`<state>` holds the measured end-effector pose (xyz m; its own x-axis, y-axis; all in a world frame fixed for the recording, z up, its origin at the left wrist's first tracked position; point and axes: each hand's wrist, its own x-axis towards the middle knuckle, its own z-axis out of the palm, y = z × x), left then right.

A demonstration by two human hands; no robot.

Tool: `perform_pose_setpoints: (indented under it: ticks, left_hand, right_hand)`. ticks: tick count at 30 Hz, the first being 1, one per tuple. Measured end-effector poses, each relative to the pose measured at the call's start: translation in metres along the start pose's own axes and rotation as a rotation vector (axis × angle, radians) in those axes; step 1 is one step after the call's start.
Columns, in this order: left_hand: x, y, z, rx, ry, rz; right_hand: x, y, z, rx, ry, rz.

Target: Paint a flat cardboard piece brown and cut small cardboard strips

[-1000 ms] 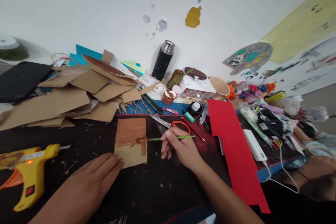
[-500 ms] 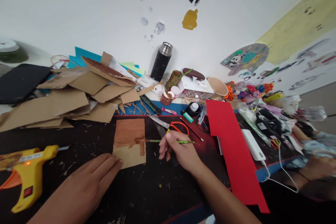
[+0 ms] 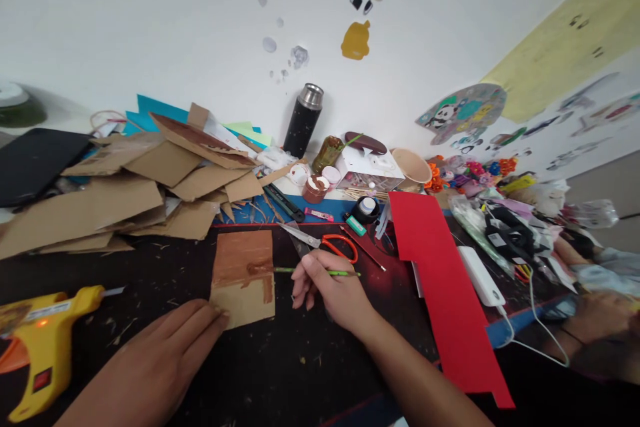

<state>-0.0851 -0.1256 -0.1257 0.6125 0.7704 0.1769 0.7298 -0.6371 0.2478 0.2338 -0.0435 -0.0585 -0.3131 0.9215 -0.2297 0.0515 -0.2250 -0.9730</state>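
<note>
A square piece of cardboard (image 3: pixel 245 250) lies on the dark table, its upper part coated in brown paint and its lower part bare. My left hand (image 3: pixel 173 343) rests flat at the lower left corner, fingertips on the cardboard's edge. A thin green paintbrush (image 3: pixel 345 273) is pinched in my right hand (image 3: pixel 333 290). Its brown-loaded bristles touch the cardboard near the border between painted and bare areas. Just beyond my right hand lie scissors (image 3: pixel 340 245) with orange handles. An open jar of brown paint (image 3: pixel 315 189) stands further back.
At the left is a yellow hot glue gun (image 3: pixel 55 327) with a lit orange light. Cardboard scraps (image 3: pixel 125 193) are heaped behind it. A black thermos (image 3: pixel 303 123) stands by the wall. Red card (image 3: pixel 440 280) and a white power bank (image 3: pixel 481 277) lie right, near another person's arm (image 3: pixel 595 323).
The brush tip has moved left across the cardboard, my right hand following. My left hand still rests on the corner. The whole view has shifted slightly.
</note>
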Motion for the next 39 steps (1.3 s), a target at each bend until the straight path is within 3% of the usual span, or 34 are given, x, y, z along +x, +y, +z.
perform_pose_setpoints:
  ticks: [4, 7, 11, 19, 28, 39]
  left_hand:
    - [-0.006, 0.001, 0.01, 0.026, 0.02, 0.004]
    - [-0.013, 0.005, 0.021, 0.058, 0.017, -0.079]
    - [-0.017, 0.005, 0.029, 0.079, -0.01, -0.046]
    - [-0.019, 0.002, 0.029, 0.029, 0.039, -0.07]
    - [-0.019, 0.001, 0.034, 0.01, 0.025, -0.08]
    - [-0.018, 0.002, 0.029, -0.04, 0.011, -0.135]
  right_hand:
    - [-0.003, 0.0, -0.006, -0.002, -0.028, 0.012]
    - [-0.008, 0.002, -0.016, 0.029, -0.007, 0.029]
    - [-0.007, 0.003, -0.019, 0.053, 0.02, 0.037]
    - [0.012, 0.001, 0.0, 0.023, 0.006, -0.019]
    - [0.003, 0.004, -0.022, 0.042, 0.072, -0.015]
    - [0.001, 0.005, -0.019, 0.035, 0.087, -0.032]
